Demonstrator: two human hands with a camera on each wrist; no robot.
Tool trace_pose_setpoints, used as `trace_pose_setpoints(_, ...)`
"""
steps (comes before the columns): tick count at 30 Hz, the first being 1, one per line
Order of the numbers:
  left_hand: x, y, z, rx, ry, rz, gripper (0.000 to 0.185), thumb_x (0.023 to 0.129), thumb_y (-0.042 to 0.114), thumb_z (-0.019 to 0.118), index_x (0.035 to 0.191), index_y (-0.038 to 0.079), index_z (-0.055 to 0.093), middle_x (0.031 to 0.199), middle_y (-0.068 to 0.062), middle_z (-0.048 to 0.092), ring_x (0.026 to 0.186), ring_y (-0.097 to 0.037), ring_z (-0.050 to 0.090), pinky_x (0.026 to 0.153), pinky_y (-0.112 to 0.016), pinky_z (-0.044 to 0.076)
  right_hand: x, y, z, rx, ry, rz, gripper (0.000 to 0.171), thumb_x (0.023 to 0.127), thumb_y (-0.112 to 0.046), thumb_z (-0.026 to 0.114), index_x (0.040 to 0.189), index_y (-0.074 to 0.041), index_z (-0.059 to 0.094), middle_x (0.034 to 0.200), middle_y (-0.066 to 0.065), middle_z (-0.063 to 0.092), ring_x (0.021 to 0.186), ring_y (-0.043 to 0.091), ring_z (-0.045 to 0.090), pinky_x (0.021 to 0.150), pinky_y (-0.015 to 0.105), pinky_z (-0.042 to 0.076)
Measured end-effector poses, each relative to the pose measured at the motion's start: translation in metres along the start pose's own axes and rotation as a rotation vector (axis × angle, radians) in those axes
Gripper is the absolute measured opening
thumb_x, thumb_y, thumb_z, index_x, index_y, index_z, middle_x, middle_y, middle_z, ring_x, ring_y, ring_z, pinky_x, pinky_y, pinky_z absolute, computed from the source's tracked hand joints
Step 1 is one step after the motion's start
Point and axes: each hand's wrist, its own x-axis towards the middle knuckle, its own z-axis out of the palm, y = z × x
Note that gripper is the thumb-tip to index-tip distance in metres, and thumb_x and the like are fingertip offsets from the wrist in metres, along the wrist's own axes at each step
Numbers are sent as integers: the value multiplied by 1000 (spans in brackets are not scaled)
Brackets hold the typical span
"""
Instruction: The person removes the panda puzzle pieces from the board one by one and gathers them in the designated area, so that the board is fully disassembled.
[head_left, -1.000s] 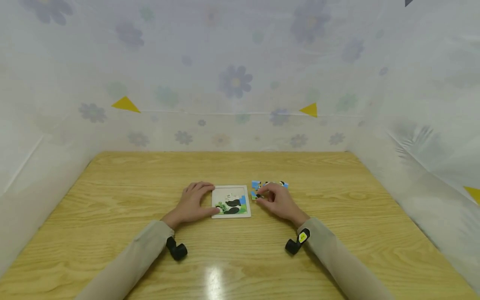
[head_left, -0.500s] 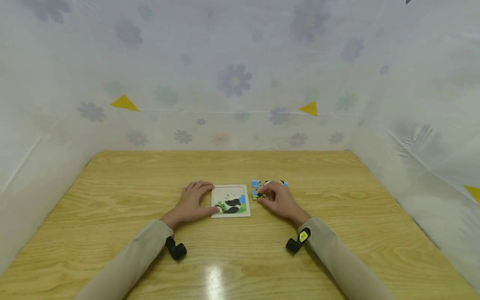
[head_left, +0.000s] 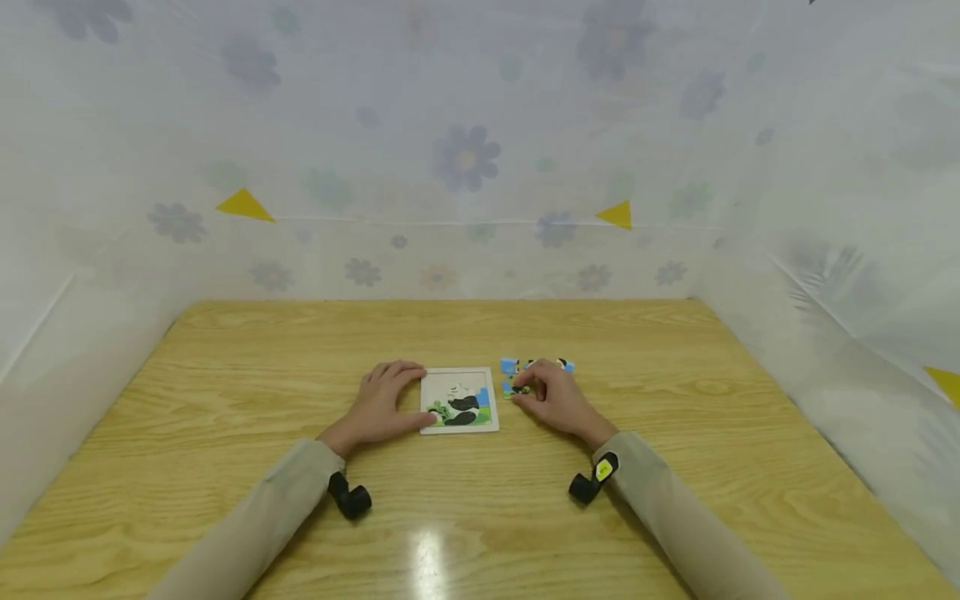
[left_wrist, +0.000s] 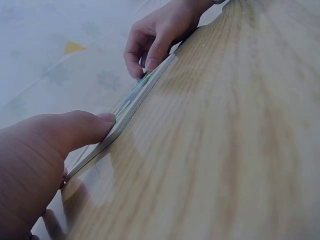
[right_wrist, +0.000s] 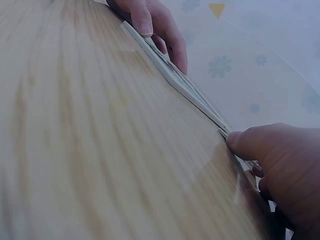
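A square puzzle board [head_left: 459, 402] with a panda picture lies flat at the middle of the wooden table [head_left: 225, 392]. My left hand [head_left: 386, 402] holds the board's left side, thumb against the near edge and fingers curled over the far corner. In the left wrist view the left thumb [left_wrist: 80, 131] presses the board's [left_wrist: 137, 100] edge. Right of the board lie several loose blue, black and white puzzle pieces [head_left: 540, 366]. My right hand [head_left: 528, 392] rests among them and pinches one piece [head_left: 514, 387] with curled fingers. In the right wrist view the right thumb [right_wrist: 260, 142] touches that piece beside the board [right_wrist: 182, 82].
White sheeting printed with flowers [head_left: 465, 158] walls the table at the back and on both sides. A black wrist camera sits on each beige sleeve, one on the left [head_left: 349, 498] and one on the right [head_left: 588, 483]. A light glare [head_left: 427, 558] shows near the front edge.
Both hands stay where they were, on the board and on the pieces. Only the head view has drifted slightly.
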Motion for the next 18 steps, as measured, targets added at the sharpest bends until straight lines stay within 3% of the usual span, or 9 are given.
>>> trace_pose_setpoints(18,1,-1,1,1,4,2,72,79,44,75,136,6,53,139,-11,49,127,-34,40,104,-60,24,0,-5,-3,16,-36,13,8,85,-14,74,89,-14,67,87,0,55,59,6,41,58,24,40)
